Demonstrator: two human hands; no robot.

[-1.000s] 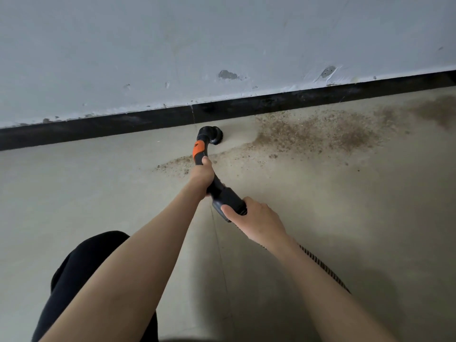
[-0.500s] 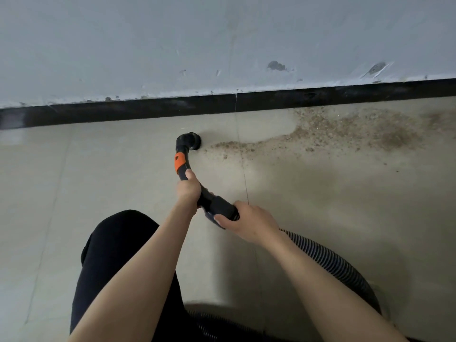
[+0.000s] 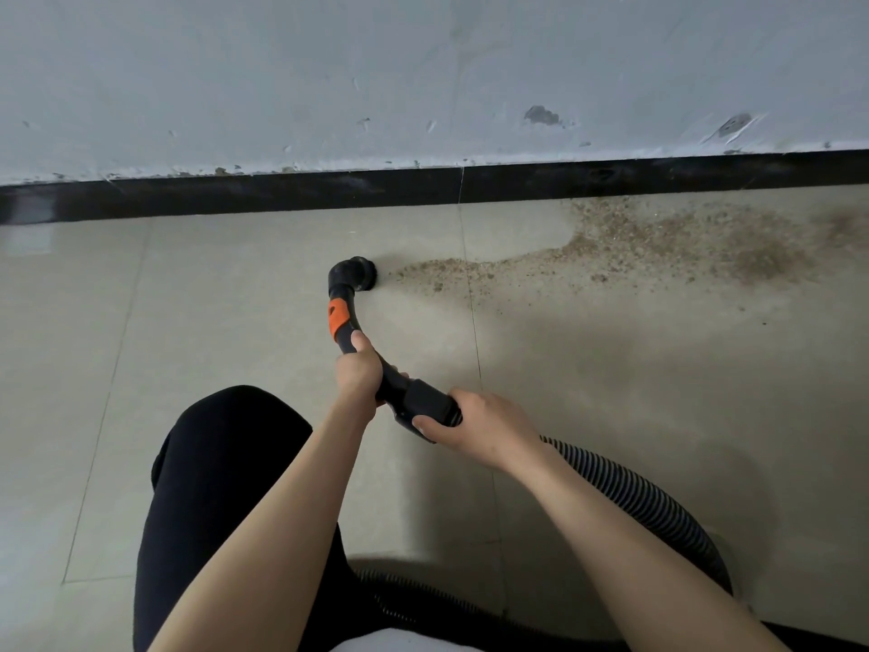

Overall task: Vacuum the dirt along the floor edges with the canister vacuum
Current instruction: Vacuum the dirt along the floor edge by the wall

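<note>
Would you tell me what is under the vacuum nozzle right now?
The nozzle sits on the floor tile at the left tip of the dirt trail. Whatever lies directly beneath its mouth is covered and cannot be seen.

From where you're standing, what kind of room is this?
Probably a bare indoor room, perhaps freshly renovated: pale floor tiles, a black baseboard under a scuffed, chipped wall, and gritty dirt along the edge.

Nozzle (image 3: 358, 274) further left, less dirt (image 3: 635, 247) nearby.
</note>
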